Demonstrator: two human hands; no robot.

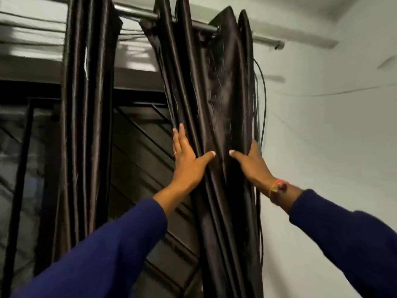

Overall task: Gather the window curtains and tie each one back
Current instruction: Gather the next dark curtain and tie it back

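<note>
Curtain at frame centre hangs vertical between both hands. Left hand flat, fingers spread; right hand cups its far edge, fingers hidden.

Two dark brown, glossy satin curtains, hanging from a metal rod above a window. Right curtain bunching into deep vertical folds near the rod's right end, loose threads trailing down its face, lower length slanting slightly and running out of view at the bottom edge. Left curtain hanging well apart from it, gathering into a narrow upright column of tight pleats, catching pale highlights along the ridges. No tie showing on either one.
</note>
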